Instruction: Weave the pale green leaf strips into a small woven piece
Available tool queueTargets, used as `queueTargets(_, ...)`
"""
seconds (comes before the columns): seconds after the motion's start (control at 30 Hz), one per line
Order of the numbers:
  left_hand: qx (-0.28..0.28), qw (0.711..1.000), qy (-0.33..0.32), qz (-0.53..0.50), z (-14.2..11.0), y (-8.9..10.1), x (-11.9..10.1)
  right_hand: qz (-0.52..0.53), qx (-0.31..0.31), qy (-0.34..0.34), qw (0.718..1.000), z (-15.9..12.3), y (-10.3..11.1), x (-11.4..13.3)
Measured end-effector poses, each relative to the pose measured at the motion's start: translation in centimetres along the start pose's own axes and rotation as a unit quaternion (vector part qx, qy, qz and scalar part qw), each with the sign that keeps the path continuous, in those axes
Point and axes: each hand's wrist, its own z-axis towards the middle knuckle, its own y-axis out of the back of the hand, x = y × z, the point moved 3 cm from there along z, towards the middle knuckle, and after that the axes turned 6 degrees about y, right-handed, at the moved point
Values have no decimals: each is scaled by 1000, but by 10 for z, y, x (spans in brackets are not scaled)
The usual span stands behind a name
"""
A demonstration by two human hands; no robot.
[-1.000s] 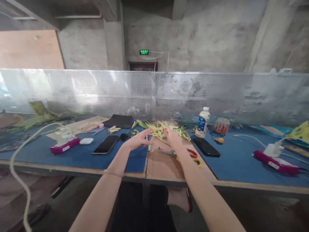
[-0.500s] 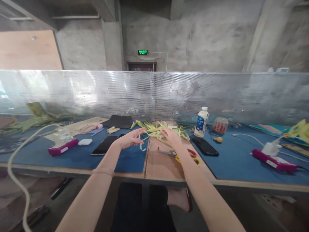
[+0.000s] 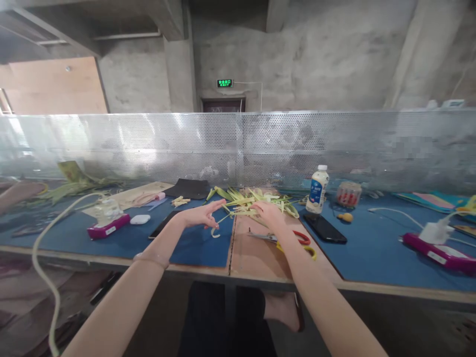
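A loose heap of pale green and yellow leaf strips (image 3: 245,202), which look like corn husk, lies at the back of the brown board. My left hand (image 3: 201,215) is at the heap's left side, index finger stretched out. The thumb and lower fingers close on one thin leaf strip, whose curled end (image 3: 215,234) hangs below them. My right hand (image 3: 268,213) rests over the front of the heap with bent fingers on the strips; its fingertips are partly hidden. Scissors (image 3: 310,254) with red and yellow handles lie under my right forearm.
A phone (image 3: 324,228) and a milk bottle (image 3: 317,191) are to the right, near a lidded jar (image 3: 348,195). Another phone (image 3: 160,227) lies partly behind my left wrist. Purple power strips (image 3: 108,228) sit at both sides. A perforated metal screen (image 3: 178,144) borders the table's back.
My left hand has drawn slightly away from the heap, its lower fingers closing, and the strip's curled end has moved left with it. My right hand stays on the heap. The view has shifted left.
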Motion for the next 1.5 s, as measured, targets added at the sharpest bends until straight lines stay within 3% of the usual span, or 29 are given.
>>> queueTargets(0.13, 5, 1000, 12, 24, 1, 3, 4, -5, 17, -20, 1000, 1, -3, -2)
queueTargets(0.43, 9, 995, 58, 82, 1, 6, 1, -145, 87, 39, 985, 0, -5, 2)
queueTargets(0.7, -8, 994, 66, 91, -1, 9, -1, -170, 53, 40, 983, -3, 2, 9)
queueTargets(0.8, -53, 997, 30, 46, 6, 3, 5, -158, 40, 44, 986, -3, 0, 9)
queueTargets(0.97, -243, 967, -71, 2, 23, -1, 8, -180, 14, 17, 983, -3, -8, 11)
queueTargets(1.13, -314, 946, -68, -46, 38, -13, -4, -208, 4, -5, 978, -4, -13, 15)
queueTargets(1.33, -332, 937, -96, -59, 58, -17, -8, -216, -38, -64, 974, -4, -9, 14)
queueTargets(1.5, -310, 933, -111, -144, 73, -16, 6, -196, -65, -43, 978, -2, -9, 20)
